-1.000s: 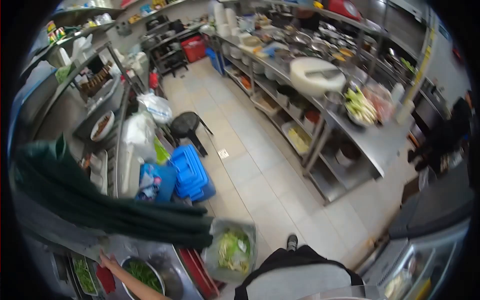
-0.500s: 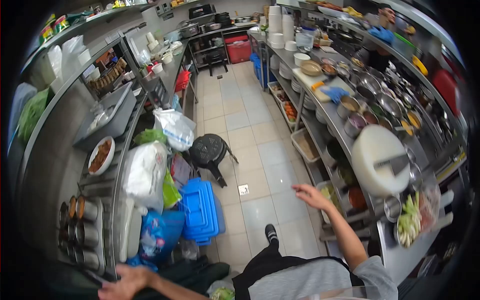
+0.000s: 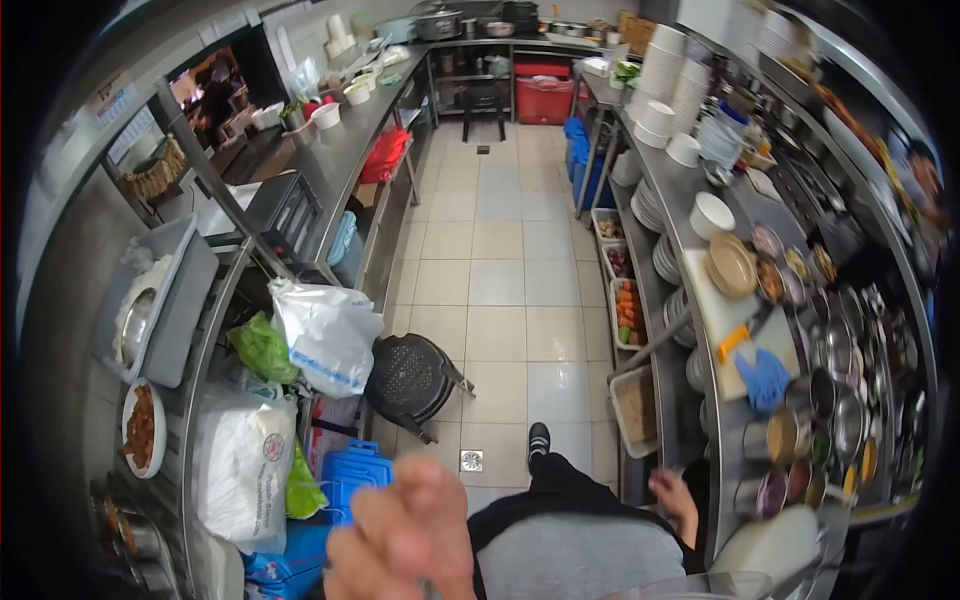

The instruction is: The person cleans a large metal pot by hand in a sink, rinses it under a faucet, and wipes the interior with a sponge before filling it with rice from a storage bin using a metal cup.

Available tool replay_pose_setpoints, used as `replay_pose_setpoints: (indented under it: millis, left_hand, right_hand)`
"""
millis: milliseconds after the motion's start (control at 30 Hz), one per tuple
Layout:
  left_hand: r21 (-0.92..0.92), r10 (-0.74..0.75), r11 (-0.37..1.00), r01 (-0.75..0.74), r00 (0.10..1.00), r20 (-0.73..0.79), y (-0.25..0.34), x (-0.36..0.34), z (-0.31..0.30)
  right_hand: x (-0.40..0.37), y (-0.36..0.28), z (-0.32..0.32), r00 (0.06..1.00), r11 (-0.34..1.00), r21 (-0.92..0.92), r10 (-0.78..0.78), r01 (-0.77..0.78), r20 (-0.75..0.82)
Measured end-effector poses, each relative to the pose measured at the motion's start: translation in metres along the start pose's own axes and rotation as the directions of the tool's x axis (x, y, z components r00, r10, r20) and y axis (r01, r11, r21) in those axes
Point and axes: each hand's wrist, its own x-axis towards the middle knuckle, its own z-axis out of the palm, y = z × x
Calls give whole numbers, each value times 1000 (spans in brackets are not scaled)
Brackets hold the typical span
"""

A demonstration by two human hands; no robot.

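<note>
My left hand [image 3: 405,530] is raised close to the camera, over the blue lidded box [image 3: 357,468] on the left. Its fingers are curled in, blurred, and nothing shows in them. Low on the right, my right hand [image 3: 675,497] hangs beside the steel counter's lower shelf. The fingers are loosely bent and apart, with no object in them. Nearest to it are a plastic tub of brown contents [image 3: 636,410] and the counter edge.
A black stool [image 3: 408,378] stands left of the tiled aisle [image 3: 497,280]. White bags [image 3: 325,335] crowd the left side. The right counter carries a cutting board [image 3: 708,300], an orange-handled tool [image 3: 733,342], a blue glove [image 3: 762,380] and several metal bowls. A person [image 3: 922,180] is at far right.
The view has moved forward along the aisle and levelled. My left hand has come up from the lower left and its fingers have curled. My right hand has dropped lower, nearer my side.
</note>
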Motion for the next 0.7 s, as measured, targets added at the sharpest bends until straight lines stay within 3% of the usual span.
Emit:
replay_pose_setpoints:
  millis: [33, 67, 133, 167, 200, 267, 333, 467, 500, 533, 567, 600, 633, 667, 700]
  left_hand:
    - [1, 25, 1000, -25, 1000, -11, -25, 10, 8]
    - [18, 63, 998, -62, 997, -45, -54, 18, 16]
    - [-10, 51, 999, -52, 999, -14, -111, 26, 7]
    - [-55, 10, 998, -8, 999, 47, -136, 26, -10]
    - [22, -11, 1000, 11, 1000, 10, -163, 27, -11]
    - [170, -53, 983, 64, 996, -65, -219, 30, -13]
    - [218, -118, 968, 121, 993, -26, -275, 23, -38]
    - [182, -149, 973, 143, 989, 18, -405, 21, -89]
    - [137, -158, 979, 149, 986, 58, -439, 25, -106]
    - [76, 44, 996, -43, 999, -8, -477, 28, -118]
    - [40, 236, 972, -233, 968, -87, -517, 32, -129]
    - [76, 273, 961, -267, 958, -85, -545, 34, -146]
    - [112, 309, 947, -300, 947, -82, -573, 36, -163]
    - [148, 346, 932, -332, 935, -80, -602, 39, -180]
    - [194, 207, 962, -194, 977, -50, -630, 42, -199]
  right_hand:
    - [69, -45, -17, 998, 995, -103, 12, -4, 69]
    - [138, -80, -25, 995, 976, -197, -84, 92, 50]
    - [274, -151, -33, 889, 833, -328, -456, 445, 50]
    - [332, -198, -29, 826, 778, -334, -564, 532, 1]
    - [374, -268, -34, 869, 829, -259, -475, 495, 141]
    - [460, -358, -19, 707, 682, -185, -677, 707, 203]
    - [534, -419, 10, 592, 568, -169, -751, 805, 292]
    - [672, -446, 70, 459, 481, -66, -774, 874, 436]
    - [707, -431, 86, 530, 591, -19, -708, 806, 468]
    - [741, -404, 97, 588, 693, 20, -626, 721, 513]
    - [771, -364, 106, 644, 687, -160, -538, 709, 545]
    - [795, -330, 103, 694, 647, -329, -453, 688, 560]
    - [809, -313, 94, 759, 642, -511, -177, 572, 626]
    - [822, -291, 87, 781, 701, -568, 25, 431, 624]
    - [832, -270, 76, 784, 716, -639, 213, 281, 583]
